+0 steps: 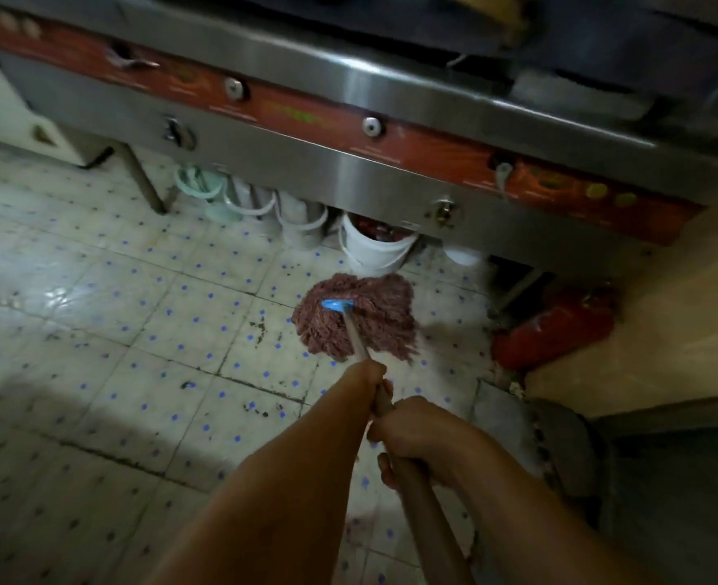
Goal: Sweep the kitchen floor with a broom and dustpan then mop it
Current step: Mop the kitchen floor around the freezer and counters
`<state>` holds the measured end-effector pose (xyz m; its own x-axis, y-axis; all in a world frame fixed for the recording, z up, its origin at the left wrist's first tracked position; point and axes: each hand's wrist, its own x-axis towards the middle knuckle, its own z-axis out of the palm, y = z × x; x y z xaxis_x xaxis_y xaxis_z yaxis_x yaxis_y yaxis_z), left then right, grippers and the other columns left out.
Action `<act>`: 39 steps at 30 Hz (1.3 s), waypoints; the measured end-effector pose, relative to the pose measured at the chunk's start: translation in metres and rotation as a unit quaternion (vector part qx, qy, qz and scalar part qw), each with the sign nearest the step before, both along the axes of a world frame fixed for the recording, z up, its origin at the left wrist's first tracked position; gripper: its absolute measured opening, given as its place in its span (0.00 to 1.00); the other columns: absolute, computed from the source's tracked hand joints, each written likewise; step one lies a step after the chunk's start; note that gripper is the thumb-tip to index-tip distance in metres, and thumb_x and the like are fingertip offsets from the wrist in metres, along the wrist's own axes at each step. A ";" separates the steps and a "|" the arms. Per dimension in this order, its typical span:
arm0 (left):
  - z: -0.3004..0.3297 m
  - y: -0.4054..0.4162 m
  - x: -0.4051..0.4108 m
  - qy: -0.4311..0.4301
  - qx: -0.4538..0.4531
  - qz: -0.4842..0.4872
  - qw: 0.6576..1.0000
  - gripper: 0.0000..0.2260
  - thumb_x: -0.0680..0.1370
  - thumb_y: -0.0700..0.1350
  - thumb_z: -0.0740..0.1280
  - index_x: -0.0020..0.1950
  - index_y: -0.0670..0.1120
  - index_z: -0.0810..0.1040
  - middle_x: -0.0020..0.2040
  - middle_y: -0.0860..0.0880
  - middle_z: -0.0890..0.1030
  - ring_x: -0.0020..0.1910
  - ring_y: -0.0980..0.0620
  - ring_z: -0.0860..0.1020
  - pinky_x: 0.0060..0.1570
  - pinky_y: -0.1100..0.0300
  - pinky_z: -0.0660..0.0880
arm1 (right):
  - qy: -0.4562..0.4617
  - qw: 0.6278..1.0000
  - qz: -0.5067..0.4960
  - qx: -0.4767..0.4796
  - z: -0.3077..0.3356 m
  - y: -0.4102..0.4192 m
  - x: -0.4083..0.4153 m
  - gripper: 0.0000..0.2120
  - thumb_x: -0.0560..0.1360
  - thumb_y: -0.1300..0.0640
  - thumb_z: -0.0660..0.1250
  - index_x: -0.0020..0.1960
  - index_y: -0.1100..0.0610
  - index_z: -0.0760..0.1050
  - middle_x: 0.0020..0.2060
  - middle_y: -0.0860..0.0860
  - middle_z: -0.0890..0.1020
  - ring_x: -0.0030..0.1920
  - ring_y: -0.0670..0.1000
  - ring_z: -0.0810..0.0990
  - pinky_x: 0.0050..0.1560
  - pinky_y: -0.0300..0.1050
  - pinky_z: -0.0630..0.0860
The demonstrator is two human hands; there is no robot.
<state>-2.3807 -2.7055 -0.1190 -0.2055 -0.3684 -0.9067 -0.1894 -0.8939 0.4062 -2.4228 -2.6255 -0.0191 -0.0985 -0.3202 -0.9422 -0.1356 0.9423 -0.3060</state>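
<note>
A pinkish-brown string mop head (361, 320) with a blue collar (337, 305) lies spread on the tiled floor (137, 314), just in front of the steel counter. Its handle (424, 513) runs back toward me. My left hand (376, 380) grips the handle farther down, near the metal section. My right hand (412, 437) grips the brown part of the handle closer to me. The tiles are pale with blue dots and show dark dirt marks along the grout lines.
A long steel stove counter (348, 171) with a red control strip spans the back. Several white buckets (374, 251) stand under it. A red cylinder (555, 327) lies on the floor at the right. A dark bin-like object (568, 449) stands at the right.
</note>
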 end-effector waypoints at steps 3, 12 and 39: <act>-0.004 -0.033 0.056 -0.017 0.013 0.042 0.999 0.06 0.82 0.41 0.56 0.55 0.39 0.61 0.31 0.45 0.66 0.27 0.51 0.65 0.27 0.59 0.62 | -0.023 0.999 0.041 -0.010 -0.006 -0.034 0.045 0.04 0.75 0.64 0.62 0.50 0.60 0.72 0.36 0.56 0.76 0.30 0.51 0.77 0.29 0.42 0.77; -0.030 -0.136 0.204 -0.066 0.003 0.149 0.987 0.07 0.82 0.41 0.57 0.50 0.38 0.63 0.31 0.46 0.66 0.27 0.53 0.64 0.14 0.70 0.63 | -0.030 0.984 0.172 -0.020 -0.027 -0.147 0.173 0.01 0.76 0.62 0.61 0.47 0.59 0.72 0.33 0.55 0.77 0.17 0.48 0.76 0.22 0.37 0.75; -0.006 -0.053 -0.024 -0.002 0.066 0.134 0.989 0.07 0.81 0.44 0.60 0.51 0.41 0.65 0.29 0.45 0.69 0.27 0.54 0.67 0.25 0.62 0.66 | 0.072 0.992 0.085 -0.055 -0.006 -0.053 -0.033 0.10 0.74 0.63 0.63 0.55 0.62 0.74 0.36 0.55 0.78 0.31 0.51 0.77 0.38 0.45 0.78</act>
